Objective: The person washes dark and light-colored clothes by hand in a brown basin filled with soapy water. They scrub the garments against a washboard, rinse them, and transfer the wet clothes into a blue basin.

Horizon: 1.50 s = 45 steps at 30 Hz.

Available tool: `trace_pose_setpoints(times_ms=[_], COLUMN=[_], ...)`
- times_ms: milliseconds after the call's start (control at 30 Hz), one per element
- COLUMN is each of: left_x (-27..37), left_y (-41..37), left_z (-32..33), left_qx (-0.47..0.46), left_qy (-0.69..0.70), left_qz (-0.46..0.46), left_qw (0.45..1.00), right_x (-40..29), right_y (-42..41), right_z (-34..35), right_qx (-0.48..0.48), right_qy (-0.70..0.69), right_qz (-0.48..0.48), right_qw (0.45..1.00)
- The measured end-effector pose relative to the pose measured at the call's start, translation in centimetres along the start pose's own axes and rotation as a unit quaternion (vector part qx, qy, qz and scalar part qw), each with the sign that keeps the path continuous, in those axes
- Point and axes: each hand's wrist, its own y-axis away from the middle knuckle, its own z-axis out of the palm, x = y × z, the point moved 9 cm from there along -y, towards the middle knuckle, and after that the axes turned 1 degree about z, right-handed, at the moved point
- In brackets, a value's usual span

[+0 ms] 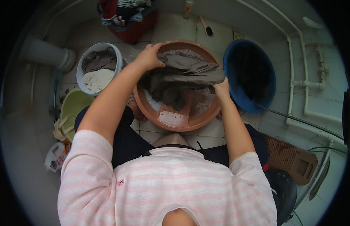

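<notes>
A wet grey-brown garment (189, 67) is stretched between my two hands above a round terracotta-coloured plastic washtub (175, 126). My left hand (151, 58) grips the cloth at the tub's far left side. At the right rim, my right hand (222, 87) is closed on the garment's other end. A dark bunched part of the cloth hangs down over the ribbed washboard slope (175, 115) moulded into the tub. Soapy water with foam (204, 104) shows around it. The fingertips of both hands are partly hidden by the cloth.
To the left stand a white bucket (118, 60) holding cloth, a green basin (76, 104) and a detergent jug (55, 156). A blue tub (230, 82) with dark laundry is at right, near a brown washboard (288, 158). Farther off are a heaped red container (135, 29) and a brush (209, 30).
</notes>
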Motion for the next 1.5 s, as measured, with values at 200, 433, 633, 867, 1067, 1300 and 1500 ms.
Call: trace_pose_setpoints(times_ms=[200, 433, 633, 867, 1067, 1300, 1500], left_x=[-4.2, -6.8, -10.1, -14.2, -13.3, -12.0, -9.8], left_y=[-1.8, -4.3, -5.8, -5.9, -7.4, -10.0, -2.6], left_z=[10.6, 18.5, 22.0, 26.0, 25.0, 20.8, 22.2], left_qx=[0.010, -0.180, -0.235, -0.276, -0.363, -0.293, -0.153], left_qy=[-0.137, -0.313, -0.320, -0.203, -0.254, -0.146, -0.210], left_qz=[-0.056, -0.060, -0.060, -0.113, -0.134, -0.152, -0.126], left_qw=[0.989, 0.931, 0.916, 0.933, 0.887, 0.933, 0.958], right_x=[5.5, 4.8, 8.3, 13.6, 15.8, 6.0, 11.4], right_y=[-1.5, -5.3, -9.2, -12.1, -14.9, -14.4, -4.5], right_z=[2.7, 9.4, 12.8, 16.0, 17.5, 12.6, 6.8], right_qx=[-0.015, -0.094, -0.160, -0.275, -0.327, -0.230, 0.216], right_qy=[0.220, 0.537, 0.547, 0.569, 0.572, 0.337, 0.210], right_qz=[-0.046, -0.140, -0.214, -0.144, -0.104, -0.123, 0.146], right_qw=[0.974, 0.827, 0.793, 0.762, 0.745, 0.905, 0.942])
